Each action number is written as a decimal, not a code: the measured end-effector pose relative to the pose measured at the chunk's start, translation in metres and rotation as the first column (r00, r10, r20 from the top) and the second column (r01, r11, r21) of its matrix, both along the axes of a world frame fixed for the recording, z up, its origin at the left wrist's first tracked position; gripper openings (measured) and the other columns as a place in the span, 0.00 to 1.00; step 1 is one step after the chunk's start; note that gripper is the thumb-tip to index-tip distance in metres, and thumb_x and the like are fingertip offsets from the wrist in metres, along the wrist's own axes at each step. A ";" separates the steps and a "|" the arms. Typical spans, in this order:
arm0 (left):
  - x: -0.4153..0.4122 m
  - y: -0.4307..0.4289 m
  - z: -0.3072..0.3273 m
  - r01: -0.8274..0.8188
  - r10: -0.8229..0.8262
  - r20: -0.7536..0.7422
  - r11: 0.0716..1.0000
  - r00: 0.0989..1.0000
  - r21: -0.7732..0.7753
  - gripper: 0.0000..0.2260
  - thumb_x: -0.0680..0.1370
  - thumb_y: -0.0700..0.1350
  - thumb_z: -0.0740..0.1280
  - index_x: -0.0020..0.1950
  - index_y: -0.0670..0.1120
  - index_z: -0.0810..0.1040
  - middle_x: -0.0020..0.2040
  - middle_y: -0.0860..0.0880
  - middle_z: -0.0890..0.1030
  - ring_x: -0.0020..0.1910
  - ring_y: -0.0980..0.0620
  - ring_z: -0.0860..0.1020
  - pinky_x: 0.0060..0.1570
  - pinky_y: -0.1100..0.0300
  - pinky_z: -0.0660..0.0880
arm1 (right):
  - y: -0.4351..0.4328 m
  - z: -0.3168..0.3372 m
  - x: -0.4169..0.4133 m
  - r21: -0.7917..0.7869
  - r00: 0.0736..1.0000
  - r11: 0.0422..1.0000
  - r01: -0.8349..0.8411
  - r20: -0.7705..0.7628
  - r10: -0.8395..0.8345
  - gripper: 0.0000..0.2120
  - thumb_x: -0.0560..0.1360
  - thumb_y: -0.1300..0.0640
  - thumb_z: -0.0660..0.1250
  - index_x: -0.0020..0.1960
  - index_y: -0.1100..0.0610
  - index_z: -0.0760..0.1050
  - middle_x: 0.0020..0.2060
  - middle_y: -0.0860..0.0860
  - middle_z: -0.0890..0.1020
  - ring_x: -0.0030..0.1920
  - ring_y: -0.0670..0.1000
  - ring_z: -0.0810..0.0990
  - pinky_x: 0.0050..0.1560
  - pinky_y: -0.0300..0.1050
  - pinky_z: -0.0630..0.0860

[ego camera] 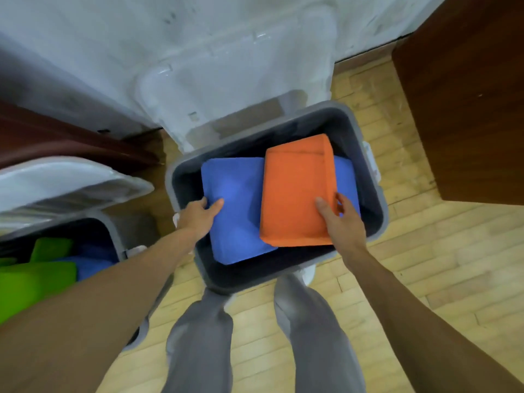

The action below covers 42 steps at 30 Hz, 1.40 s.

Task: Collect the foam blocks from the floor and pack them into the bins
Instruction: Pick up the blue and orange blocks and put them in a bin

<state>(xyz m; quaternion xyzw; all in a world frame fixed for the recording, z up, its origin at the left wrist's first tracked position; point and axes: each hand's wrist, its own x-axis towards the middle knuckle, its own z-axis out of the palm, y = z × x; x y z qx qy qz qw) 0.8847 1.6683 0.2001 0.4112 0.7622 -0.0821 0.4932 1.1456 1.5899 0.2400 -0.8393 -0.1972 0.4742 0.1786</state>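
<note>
A grey bin stands open on the wooden floor in front of me. Inside it lies a blue foam block, and an orange foam block rests tilted over its right part. My left hand grips the blue block's left edge, thumb on top. My right hand holds the orange block at its near right corner, thumb on top and fingers round the side. A second grey bin at the left holds green foam blocks and a blue one.
The front bin's clear lid leans against the white wall behind it. Another clear lid stands behind the left bin. A dark wooden cabinet is at the right. My grey-trousered legs stand just before the bin.
</note>
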 end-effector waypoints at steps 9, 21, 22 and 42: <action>-0.002 -0.006 0.039 0.080 -0.077 0.045 0.994 0.996 -0.080 0.10 0.78 0.40 0.58 0.36 0.47 0.65 0.36 0.48 0.65 0.34 0.50 0.63 0.35 0.56 0.58 | -0.010 0.034 -0.022 -0.173 0.963 0.959 -0.223 0.110 0.244 0.29 0.75 0.48 0.66 0.71 0.59 0.66 0.67 0.59 0.67 0.65 0.61 0.69 0.63 0.57 0.71; -0.011 -0.001 0.278 0.586 -0.588 0.240 0.806 0.773 0.086 0.07 0.78 0.46 0.61 0.45 0.44 0.75 0.42 0.46 0.78 0.42 0.48 0.75 0.44 0.54 0.71 | -0.084 0.257 -0.090 -0.050 0.997 0.996 -0.071 0.003 0.071 0.12 0.77 0.54 0.63 0.59 0.56 0.77 0.55 0.52 0.81 0.53 0.52 0.78 0.50 0.43 0.73; -0.008 -0.008 0.297 0.649 -0.651 0.223 0.755 0.725 0.094 0.08 0.79 0.46 0.61 0.47 0.44 0.77 0.44 0.47 0.79 0.44 0.47 0.77 0.46 0.54 0.72 | -0.097 0.276 -0.096 -0.041 0.998 0.997 -0.060 0.016 0.061 0.13 0.78 0.54 0.63 0.60 0.57 0.77 0.55 0.52 0.80 0.54 0.52 0.77 0.50 0.43 0.72; 0.046 -0.406 0.444 0.596 -0.611 -0.144 -0.792 -0.779 0.134 0.12 0.80 0.50 0.59 0.59 0.49 0.75 0.56 0.50 0.79 0.52 0.51 0.77 0.52 0.58 0.74 | -0.642 0.393 -0.335 -0.102 0.678 0.673 0.733 0.197 -0.708 0.15 0.80 0.52 0.60 0.63 0.57 0.74 0.57 0.54 0.80 0.57 0.53 0.78 0.55 0.46 0.74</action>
